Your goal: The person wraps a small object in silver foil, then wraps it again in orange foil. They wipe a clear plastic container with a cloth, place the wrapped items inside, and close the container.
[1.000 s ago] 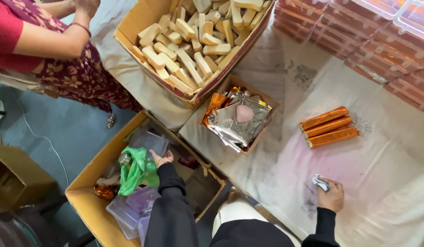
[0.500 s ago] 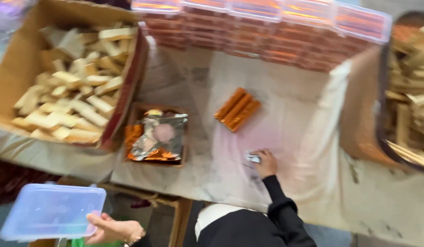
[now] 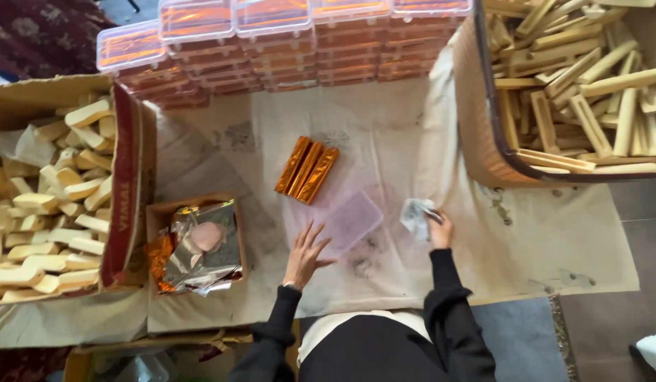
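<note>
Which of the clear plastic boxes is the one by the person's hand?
The empty clear box lying alone on the cloth, at the left hand. The others are stacked at the back, full of orange packs.

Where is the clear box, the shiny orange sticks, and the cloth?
clear box point(image 3: 350, 221), head view, middle of its lid.
orange sticks point(image 3: 307, 170), head view, the middle stick.
cloth point(image 3: 415, 216), head view, the crumpled part left of the right hand.
</note>
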